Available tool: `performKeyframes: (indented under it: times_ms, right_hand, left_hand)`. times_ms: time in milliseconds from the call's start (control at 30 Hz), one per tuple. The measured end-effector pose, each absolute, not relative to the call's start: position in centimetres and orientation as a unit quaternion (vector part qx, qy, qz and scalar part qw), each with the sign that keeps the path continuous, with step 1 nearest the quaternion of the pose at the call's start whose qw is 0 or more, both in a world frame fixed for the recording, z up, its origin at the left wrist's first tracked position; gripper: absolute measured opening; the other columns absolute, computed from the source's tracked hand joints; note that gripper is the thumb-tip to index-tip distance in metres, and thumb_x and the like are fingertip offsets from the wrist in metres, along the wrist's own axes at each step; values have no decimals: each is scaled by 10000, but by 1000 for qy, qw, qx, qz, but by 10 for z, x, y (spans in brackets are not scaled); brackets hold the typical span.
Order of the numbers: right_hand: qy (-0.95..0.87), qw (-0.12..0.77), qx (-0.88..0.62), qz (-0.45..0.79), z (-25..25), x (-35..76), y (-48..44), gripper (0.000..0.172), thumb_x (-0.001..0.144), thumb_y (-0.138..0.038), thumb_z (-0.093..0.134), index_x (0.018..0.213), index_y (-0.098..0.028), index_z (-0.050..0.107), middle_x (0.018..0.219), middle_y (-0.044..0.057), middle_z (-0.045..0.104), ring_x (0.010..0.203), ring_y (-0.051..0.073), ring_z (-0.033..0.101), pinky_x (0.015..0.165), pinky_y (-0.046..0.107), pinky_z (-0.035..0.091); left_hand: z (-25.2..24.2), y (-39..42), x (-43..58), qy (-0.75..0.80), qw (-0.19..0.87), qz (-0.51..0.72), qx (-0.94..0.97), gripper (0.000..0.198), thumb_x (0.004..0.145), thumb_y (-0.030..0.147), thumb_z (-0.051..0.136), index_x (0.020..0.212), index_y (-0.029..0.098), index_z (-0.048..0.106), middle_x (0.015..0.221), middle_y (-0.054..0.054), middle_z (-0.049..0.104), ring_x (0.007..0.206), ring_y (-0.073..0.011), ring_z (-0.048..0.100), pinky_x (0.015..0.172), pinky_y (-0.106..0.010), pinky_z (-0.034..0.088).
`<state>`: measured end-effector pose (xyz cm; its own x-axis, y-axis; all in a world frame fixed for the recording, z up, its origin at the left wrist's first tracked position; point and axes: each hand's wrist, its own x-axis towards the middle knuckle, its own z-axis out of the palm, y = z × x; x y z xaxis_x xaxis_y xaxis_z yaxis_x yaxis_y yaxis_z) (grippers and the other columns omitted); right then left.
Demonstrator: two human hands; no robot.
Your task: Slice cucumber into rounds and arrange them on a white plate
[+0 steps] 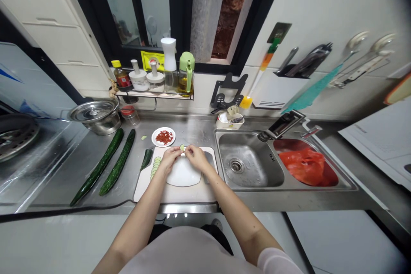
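Over the far edge of the cutting board (144, 189), at the front middle of the steel surface (192, 130), the left hand (170, 157) and right hand (196, 157) each close their grip, fingertips pinched, on one thin cucumber slice (182, 147). It looks light, wet and slippery, and likely to tear, so it is best held by its rim. Below the hands a white plate (183, 176) seems bare. More slices (156, 166) lie along the board's left edge. A small dish (153, 137) behind holds red bits (164, 136). The sink (257, 172) has a red tub (305, 165) on its right side.
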<state>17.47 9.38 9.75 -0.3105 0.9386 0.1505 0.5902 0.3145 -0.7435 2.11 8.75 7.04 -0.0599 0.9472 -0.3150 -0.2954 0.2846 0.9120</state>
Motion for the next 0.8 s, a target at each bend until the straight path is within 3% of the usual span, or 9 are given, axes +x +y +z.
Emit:
performKeyframes:
  times_ms: [467,800]
  right_hand:
    - [-707,288,-513,393,62,171,107,106,732,-178,509,677,-163,599,621,-18,621,585,95,526,572,181,365]
    - [-665,294,-530,436,35,170,114,104,706,-213,538,641,-150,591,606,-15,614,577,86,531,564,166,380]
  left_hand:
    - [59,85,23,543,598,493,322,307,478,259,779,732,126,669,602,9,639,487,-55,464,497,-184,318]
    - [38,88,23,542,617,481,306,327,464,253,796,723,118,651,576,8,637,507,-77,517,513,-193,374]
